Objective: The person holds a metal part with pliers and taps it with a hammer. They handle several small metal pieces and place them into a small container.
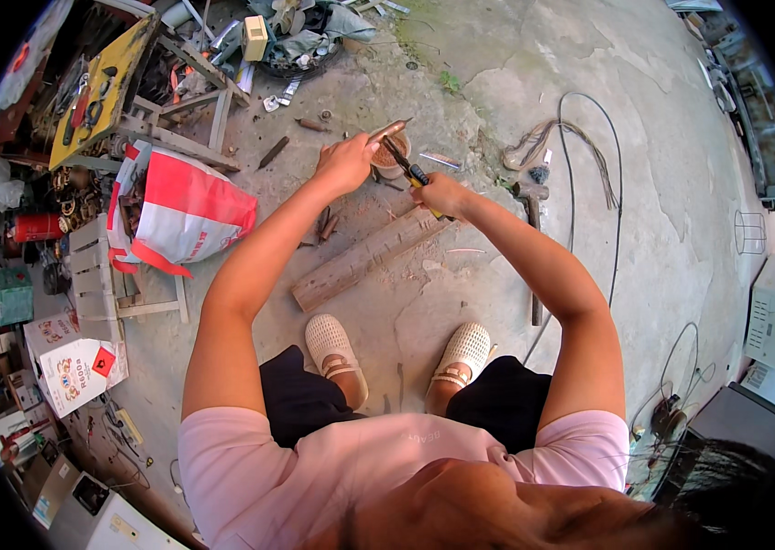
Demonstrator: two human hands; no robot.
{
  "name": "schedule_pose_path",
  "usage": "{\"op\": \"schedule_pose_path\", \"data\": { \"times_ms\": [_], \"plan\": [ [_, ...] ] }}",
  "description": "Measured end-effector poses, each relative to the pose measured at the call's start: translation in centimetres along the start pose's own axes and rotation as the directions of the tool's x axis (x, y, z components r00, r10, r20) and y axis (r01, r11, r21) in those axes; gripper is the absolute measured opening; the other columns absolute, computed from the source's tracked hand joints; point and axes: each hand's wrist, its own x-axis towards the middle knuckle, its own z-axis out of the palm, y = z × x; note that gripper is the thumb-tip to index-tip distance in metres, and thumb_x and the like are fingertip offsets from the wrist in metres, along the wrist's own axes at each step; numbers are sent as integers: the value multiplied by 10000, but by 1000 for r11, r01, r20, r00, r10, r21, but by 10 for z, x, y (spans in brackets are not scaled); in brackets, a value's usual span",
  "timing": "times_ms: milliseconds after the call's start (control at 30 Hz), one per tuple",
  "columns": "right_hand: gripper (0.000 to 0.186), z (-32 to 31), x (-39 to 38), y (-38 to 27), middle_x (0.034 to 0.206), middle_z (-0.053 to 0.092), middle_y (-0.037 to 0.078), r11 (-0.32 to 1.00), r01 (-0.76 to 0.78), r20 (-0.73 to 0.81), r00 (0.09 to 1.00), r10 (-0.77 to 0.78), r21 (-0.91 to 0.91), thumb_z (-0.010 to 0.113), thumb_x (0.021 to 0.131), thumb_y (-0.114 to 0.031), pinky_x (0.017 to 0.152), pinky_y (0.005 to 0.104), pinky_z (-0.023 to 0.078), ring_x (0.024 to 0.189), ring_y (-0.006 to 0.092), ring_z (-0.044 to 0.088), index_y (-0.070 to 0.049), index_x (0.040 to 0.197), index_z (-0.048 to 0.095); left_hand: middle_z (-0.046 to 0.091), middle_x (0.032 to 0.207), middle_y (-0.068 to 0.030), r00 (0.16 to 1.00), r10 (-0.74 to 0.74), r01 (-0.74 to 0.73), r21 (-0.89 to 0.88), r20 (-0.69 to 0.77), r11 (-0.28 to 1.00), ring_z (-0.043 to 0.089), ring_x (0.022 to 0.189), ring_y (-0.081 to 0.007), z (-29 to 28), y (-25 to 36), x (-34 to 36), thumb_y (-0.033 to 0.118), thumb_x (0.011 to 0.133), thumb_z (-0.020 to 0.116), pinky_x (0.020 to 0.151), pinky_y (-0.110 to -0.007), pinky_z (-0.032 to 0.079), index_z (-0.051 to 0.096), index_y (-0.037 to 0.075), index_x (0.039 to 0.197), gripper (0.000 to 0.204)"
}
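Observation:
My left hand is closed round a copper-brown tapered rod, whose thin dark tip points up and to the right. In my right hand are pliers with dark jaws and black-and-yellow handles. The jaws reach up to the underside of the rod; I cannot tell whether they grip it. Just below both tools stands a small round tub with reddish-brown stuff inside. A wooden beam lies slantwise on the concrete between my hands and feet.
A hammer lies right of the beam, near a rope bundle and a looped black cable. Left are a red-and-white bag, a wooden rack and a yellow board with tools. Several brown pieces lie on the floor.

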Motion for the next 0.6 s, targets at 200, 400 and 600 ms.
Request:
{"op": "schedule_pose_path", "data": {
  "times_ms": [200, 400, 600],
  "plan": [
    [361, 2, -17, -20, 874, 641, 256, 967, 89, -150, 980, -128, -238, 558, 877, -308, 769, 437, 478, 871, 386, 621, 46, 888, 626, 649, 961, -195, 998, -30, 32, 30, -56, 999, 593, 947, -404, 4, 3, -1, 354, 996, 381, 855, -481, 419, 535, 44, 1098, 361],
    [348, 2, -20, -15, 915, 651, 264, 953, 112, -247, 951, -185, -280, 560, 880, -337, 795, 474, 484, 911, 437, 615, -8, 945, 649, 643, 977, -206, 997, -79, 73, -239, -16, 968, 608, 954, -379, 1, 6, -1, 420, 976, 417, 807, -455, 452, 537, 43, 1160, 436],
    [346, 2, -18, -10, 900, 653, 257, 895, 105, -288, 925, -247, -433, 566, 879, -354, 790, 472, 491, 895, 425, 622, -21, 937, 642, 628, 948, -219, 997, -72, 59, -258, -42, 964, 602, 931, -395, 37, -19, -3, 427, 972, 434, 770, -456, 453, 536, 27, 1138, 445]
  ]
}}
